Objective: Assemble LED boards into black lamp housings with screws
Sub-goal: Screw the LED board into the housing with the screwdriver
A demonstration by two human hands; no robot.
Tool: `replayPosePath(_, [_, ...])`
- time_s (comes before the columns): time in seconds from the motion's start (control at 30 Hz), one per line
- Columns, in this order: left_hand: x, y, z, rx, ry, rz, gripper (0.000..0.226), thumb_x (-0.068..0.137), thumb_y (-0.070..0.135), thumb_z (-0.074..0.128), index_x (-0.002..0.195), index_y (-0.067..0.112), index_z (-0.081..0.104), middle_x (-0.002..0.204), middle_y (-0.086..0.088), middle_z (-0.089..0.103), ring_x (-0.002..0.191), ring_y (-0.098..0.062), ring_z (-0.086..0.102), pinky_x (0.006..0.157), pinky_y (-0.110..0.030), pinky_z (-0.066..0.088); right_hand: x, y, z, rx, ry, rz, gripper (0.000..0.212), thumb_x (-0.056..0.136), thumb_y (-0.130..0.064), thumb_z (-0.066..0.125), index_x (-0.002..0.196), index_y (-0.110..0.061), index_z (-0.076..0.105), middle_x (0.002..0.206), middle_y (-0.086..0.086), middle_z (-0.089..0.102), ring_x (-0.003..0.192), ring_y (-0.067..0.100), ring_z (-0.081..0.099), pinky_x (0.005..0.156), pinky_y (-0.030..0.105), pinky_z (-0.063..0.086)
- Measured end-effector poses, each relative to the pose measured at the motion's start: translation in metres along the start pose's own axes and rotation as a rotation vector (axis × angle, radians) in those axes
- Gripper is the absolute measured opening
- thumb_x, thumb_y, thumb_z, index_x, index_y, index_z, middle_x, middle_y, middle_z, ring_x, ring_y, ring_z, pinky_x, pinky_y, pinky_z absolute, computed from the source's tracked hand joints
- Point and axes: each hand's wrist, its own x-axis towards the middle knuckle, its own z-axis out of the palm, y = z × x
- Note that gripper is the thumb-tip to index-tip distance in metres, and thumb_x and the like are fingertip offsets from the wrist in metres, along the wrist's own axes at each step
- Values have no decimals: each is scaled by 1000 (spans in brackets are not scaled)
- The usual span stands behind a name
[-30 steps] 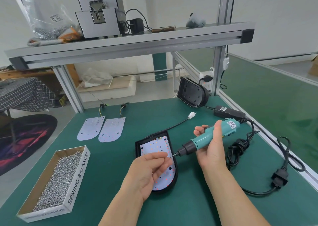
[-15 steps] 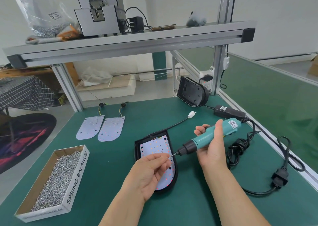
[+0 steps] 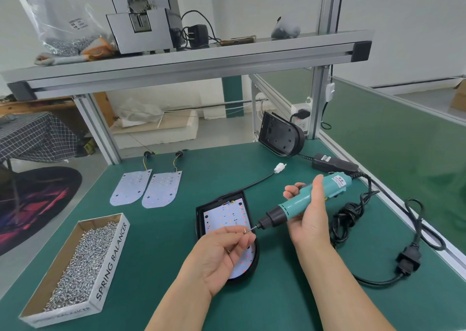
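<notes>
On the green table (image 3: 227,169) lies a black lamp housing (image 3: 199,219), an LED board (image 3: 227,217) seated inside. The right hand (image 3: 310,219) wraps the teal electric screwdriver (image 3: 297,202) — bit angled down-left. The left hand (image 3: 222,252), over the board, pinches a small screw (image 3: 245,232) at the bit's tip.

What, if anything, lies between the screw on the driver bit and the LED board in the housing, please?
Nothing visible does: the left hand pinches the screw at the screwdriver bit, above the uncovered LED board.

The cardboard box of screws (image 3: 111,260) reads "SPRING BALANCER" on its side wall.
</notes>
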Motion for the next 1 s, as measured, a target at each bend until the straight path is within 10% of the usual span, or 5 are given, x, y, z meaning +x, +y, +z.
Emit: replayPosePath(1.0, [4,-9,6,69,-3,43,7,95,-10,56,97,-6,61,89,-22,75,69,-17,76,46,-14,52,-1,0,3,3,15,-9,44,94,-56,61,88,-12,59,70,4,69,60,13,65,60,20,56])
